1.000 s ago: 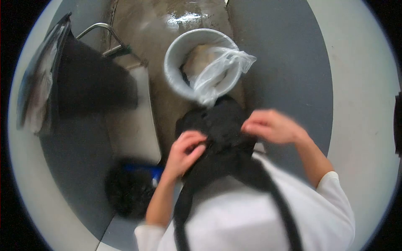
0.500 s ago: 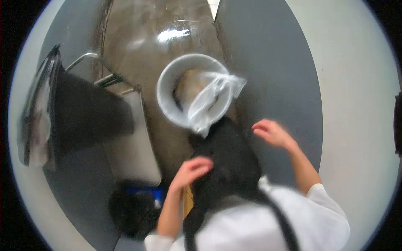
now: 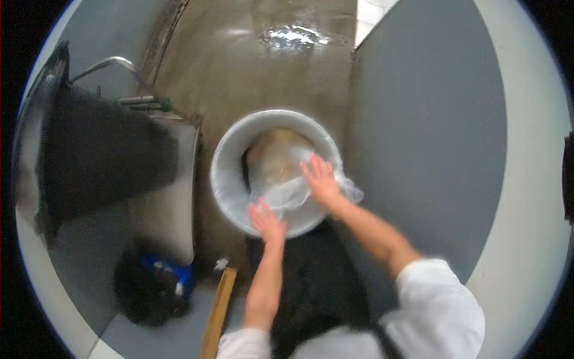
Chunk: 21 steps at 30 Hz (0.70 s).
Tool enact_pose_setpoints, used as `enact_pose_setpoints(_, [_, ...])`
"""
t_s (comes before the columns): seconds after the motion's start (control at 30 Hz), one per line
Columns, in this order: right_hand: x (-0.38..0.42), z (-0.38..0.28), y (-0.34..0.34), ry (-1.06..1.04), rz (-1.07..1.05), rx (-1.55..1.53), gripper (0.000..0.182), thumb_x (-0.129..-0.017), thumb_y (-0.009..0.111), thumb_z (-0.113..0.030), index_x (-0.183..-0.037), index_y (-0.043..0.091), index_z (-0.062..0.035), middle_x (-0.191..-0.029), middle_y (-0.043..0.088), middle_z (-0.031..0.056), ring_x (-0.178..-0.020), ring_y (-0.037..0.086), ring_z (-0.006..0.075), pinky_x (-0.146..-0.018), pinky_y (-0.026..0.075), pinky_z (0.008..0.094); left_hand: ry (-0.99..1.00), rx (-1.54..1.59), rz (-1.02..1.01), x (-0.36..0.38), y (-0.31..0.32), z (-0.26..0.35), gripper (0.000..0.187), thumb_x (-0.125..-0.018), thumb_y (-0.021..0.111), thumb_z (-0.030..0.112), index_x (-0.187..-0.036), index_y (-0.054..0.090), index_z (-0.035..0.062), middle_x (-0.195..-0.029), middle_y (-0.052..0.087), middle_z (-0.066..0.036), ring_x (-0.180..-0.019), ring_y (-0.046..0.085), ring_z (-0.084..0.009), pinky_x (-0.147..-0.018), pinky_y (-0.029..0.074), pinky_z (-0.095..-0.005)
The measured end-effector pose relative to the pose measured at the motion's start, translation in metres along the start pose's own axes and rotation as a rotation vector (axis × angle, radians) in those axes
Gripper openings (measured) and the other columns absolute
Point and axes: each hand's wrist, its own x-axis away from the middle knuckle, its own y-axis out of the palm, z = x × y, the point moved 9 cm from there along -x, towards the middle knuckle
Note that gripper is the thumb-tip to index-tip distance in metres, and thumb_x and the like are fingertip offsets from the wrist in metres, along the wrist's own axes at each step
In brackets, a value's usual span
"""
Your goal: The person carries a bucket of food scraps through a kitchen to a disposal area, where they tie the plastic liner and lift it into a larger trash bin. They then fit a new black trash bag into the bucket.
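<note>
A round white tub (image 3: pixel 230 149) stands on the wet floor in front of me. Inside it lies something pale and brownish, blurred, with clear plastic film (image 3: pixel 287 194) over its near side and hanging past the right rim. My left hand (image 3: pixel 267 222) is at the near left rim, fingers spread, against the film. Fingers apart, my right hand (image 3: pixel 321 178) rests on the film over the right part of the tub. Neither hand has its fingers closed round anything.
A black bin or bag (image 3: pixel 107 155) with a metal handle (image 3: pixel 119 61) stands at the left, beside a pale panel (image 3: pixel 173 203). Below are a dark round object with a blue part (image 3: pixel 173 270) and a yellowish bar (image 3: pixel 219 311). Grey wall (image 3: pixel 430 131) runs along the right.
Both hands have moved forward onto the film and tub. The film now spreads over the tub's near side. With the view shifted, the tub appears lower and larger.
</note>
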Motion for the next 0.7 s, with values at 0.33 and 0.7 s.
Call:
enact_pose_setpoints(0.33, [-0.020, -0.023, 0.133, 0.069, -0.688, -0.021, 0.026, -0.090, 0.056, -0.017, -0.110, 0.069, -0.0068, -0.099, 0.074, 0.0088, -0.090, 0.073, 0.0250, -0.073, 0.057, 0.0385, -0.192, 0.178, -0.498, -0.071, 0.076, -0.063, 0.022, -0.080, 0.067, 0.008, -0.100, 0.063, -0.0009, -0.113, 0.062, -0.028, -0.109, 0.059, -0.0420, -0.093, 0.048, -0.0475])
enact_pose_setpoints(0.7, [-0.024, -0.053, 0.036, -0.105, -0.657, -0.164, 0.018, -0.076, 0.064, -0.017, -0.087, 0.072, -0.0051, -0.086, 0.072, 0.0161, -0.083, 0.072, 0.0314, -0.071, 0.058, 0.0426, -0.206, 0.293, -0.651, -0.078, 0.001, -0.077, 0.057, -0.076, 0.071, 0.015, -0.126, 0.052, -0.0032, -0.119, 0.061, -0.030, -0.106, 0.062, -0.0446, -0.093, 0.048, -0.0473])
